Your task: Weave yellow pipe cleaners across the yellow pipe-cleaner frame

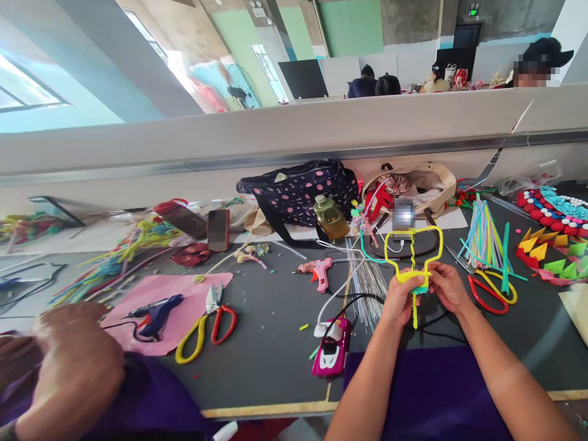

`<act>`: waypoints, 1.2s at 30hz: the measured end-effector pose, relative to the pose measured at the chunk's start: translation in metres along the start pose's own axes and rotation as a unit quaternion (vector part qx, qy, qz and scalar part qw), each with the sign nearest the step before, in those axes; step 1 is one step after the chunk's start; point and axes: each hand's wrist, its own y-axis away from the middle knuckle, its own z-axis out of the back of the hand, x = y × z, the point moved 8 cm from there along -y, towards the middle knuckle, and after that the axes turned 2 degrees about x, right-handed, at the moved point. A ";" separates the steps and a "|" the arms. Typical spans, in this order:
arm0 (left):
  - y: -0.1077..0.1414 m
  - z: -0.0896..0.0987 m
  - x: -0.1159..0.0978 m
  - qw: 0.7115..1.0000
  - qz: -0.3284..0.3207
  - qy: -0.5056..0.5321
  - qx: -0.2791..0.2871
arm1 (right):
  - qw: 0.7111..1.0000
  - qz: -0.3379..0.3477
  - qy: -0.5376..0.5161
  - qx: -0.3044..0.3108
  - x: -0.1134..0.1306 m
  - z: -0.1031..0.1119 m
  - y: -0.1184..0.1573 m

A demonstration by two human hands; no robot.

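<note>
Yellow pipe-cleaner frame (413,251) held upright between both hands, above the worktop (271,343); loops rise over the fingers, twisted stem hangs below. Left hand (402,300) pinches the join at the loops' base, thumb across the front, probably to steady it. Right hand (448,286) has its fingertips closed at the join's right edge, beside the teal wrap (421,290); can't tell whether they catch teal or yellow. Gripping at the join likely stops the loops twisting.

Just left of the hands, a bundle of thin wires (370,282) lies flat, presumably for easy reach. Farther left, pink glue gun (320,273) on its side, nozzle pointing away from the hands, likely for safety. Nearer the worktop edge, magenta car-shaped power strip (334,349) with plugs in it.

Right of the hands, red-and-yellow scissors (491,291), handles nearest the worker, probably for quick pickup; bundle of pastel stems (484,236) just beyond. Far left, a co-worker's arm (78,361), well apart.
</note>
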 end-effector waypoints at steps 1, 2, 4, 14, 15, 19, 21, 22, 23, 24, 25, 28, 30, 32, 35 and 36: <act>0.000 0.000 0.000 1.000 -0.001 -0.001 -0.001 | 1.000 0.000 0.000 0.003 0.000 0.000 0.000; 0.000 0.000 0.000 1.000 -0.002 -0.003 -0.001 | 1.000 0.001 0.000 0.007 0.000 -0.001 0.000; 0.001 0.000 -0.002 1.000 -0.007 -0.011 -0.003 | 1.000 0.004 0.003 0.012 0.001 -0.001 0.001; 0.012 -0.002 -0.022 0.984 -0.092 -0.140 -0.056 | 0.999 0.021 0.036 0.026 0.007 -0.005 0.002; 0.013 -0.002 -0.025 0.979 -0.105 -0.163 -0.063 | 0.999 0.025 0.039 0.027 0.008 -0.006 0.002; 0.017 -0.002 -0.032 0.956 -0.150 -0.239 -0.083 | 0.997 0.037 0.058 0.020 0.009 -0.006 0.002; 0.017 -0.002 -0.033 0.945 -0.166 -0.270 -0.086 | 0.997 0.038 0.072 0.019 0.009 -0.005 0.002; 0.017 -0.002 -0.034 0.940 -0.173 -0.282 -0.088 | 0.996 0.037 0.078 0.020 0.008 -0.005 0.002; 0.017 -0.002 -0.035 0.935 -0.180 -0.292 -0.090 | 0.996 0.038 0.083 0.021 0.007 -0.004 0.001; 0.017 -0.002 -0.035 0.931 -0.188 -0.298 -0.091 | 0.995 0.039 0.088 0.022 0.007 -0.004 0.001; 0.017 -0.002 -0.035 0.929 -0.195 -0.301 -0.092 | 0.994 0.042 0.093 0.023 0.006 -0.004 0.001; 0.015 -0.001 -0.035 0.926 -0.212 -0.299 -0.090 | 0.992 0.058 0.111 0.022 0.007 -0.003 0.000; 0.014 -0.001 -0.035 0.925 -0.219 -0.298 -0.090 | 0.989 0.072 0.125 0.020 0.008 -0.004 0.001; 0.014 0.000 -0.035 0.924 -0.223 -0.298 -0.093 | 0.987 0.083 0.137 0.016 0.011 -0.005 0.001; 0.013 0.001 -0.033 0.927 -0.222 -0.286 -0.097 | 0.984 0.092 0.151 0.013 0.015 -0.008 0.003; 0.013 0.002 -0.033 0.930 -0.219 -0.280 -0.098 | 0.984 0.093 0.153 0.014 0.017 -0.009 0.003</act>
